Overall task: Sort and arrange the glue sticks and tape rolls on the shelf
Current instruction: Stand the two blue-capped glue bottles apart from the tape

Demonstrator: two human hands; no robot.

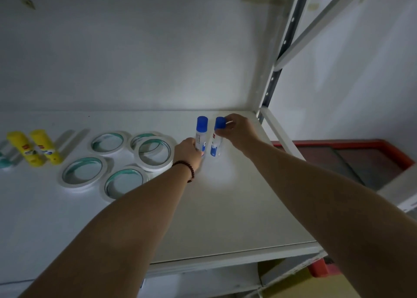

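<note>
Two upright blue-capped white plastic glue sticks (201,133) are held side by side on the white shelf (225,207): one is pinched low by the left hand (189,153), the other at its cap by the right hand (238,130). Light, rigid and easily toppled, they are probably best gripped mid-barrel.

Dim white wall (158,49) behind a white metal shelf upright (279,56).

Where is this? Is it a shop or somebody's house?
Probably a storeroom or supply area, though I can't be sure. There's a bare metal shelf with a slotted upright post, and stationery stock on it: tape rolls and blue-capped glue sticks.
</note>
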